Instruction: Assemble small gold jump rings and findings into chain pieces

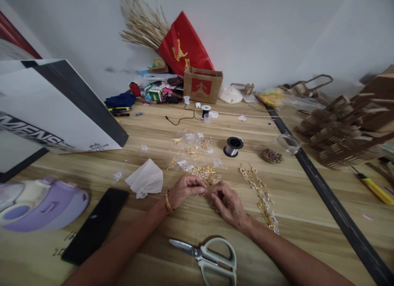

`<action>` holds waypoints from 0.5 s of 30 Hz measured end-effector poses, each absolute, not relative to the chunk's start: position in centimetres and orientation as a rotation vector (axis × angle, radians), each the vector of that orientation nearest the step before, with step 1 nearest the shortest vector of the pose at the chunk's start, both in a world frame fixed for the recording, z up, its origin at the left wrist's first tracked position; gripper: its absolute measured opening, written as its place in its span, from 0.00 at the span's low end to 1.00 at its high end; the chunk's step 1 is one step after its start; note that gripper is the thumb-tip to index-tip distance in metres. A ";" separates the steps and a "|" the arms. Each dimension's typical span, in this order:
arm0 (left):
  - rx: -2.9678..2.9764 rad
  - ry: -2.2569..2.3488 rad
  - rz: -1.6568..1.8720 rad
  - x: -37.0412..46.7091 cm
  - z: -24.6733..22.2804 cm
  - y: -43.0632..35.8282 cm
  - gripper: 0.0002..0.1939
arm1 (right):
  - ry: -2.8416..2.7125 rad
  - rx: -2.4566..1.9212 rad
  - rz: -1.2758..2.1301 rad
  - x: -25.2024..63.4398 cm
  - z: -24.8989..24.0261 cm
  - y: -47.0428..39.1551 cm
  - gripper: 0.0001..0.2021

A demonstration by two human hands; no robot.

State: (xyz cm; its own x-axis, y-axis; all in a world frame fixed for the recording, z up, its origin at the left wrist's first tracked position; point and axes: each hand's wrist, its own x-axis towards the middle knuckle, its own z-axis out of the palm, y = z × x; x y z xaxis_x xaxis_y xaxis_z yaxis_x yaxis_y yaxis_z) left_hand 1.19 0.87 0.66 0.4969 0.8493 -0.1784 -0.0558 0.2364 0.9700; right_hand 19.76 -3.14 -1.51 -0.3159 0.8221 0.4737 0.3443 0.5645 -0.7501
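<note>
My left hand (pixel 188 189), with a gold bracelet on its wrist, has thumb and fingertips pinched together over the table's middle. Facing it, my right hand (pixel 227 201) is closed too, its fingers curled and its tip a short gap from the left one. What either pinch holds is too small to make out. Just beyond the fingers lies a pile of gold and silver beads (pixel 205 174). Finished-looking gold and silver chains (pixel 261 195) stretch out to the right of my right hand. White-handled scissors (pixel 212 257) lie with blades apart, nearer to me than both hands.
A spool of clear thread (pixel 233 146) stands behind the beads, and a heap of coloured beads (pixel 272 155) lies to its right. At left are a crumpled tissue (pixel 145 180), a black phone (pixel 95 226) and a purple-white case (pixel 46 206). Small wooden baskets (pixel 338 134) crowd the right.
</note>
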 end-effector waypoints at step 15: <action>1.163 0.835 0.734 1.2 0.5 0.9 0.09 | -1.900 -0.939 0.624 19.7 -1.4 -3.1 0.04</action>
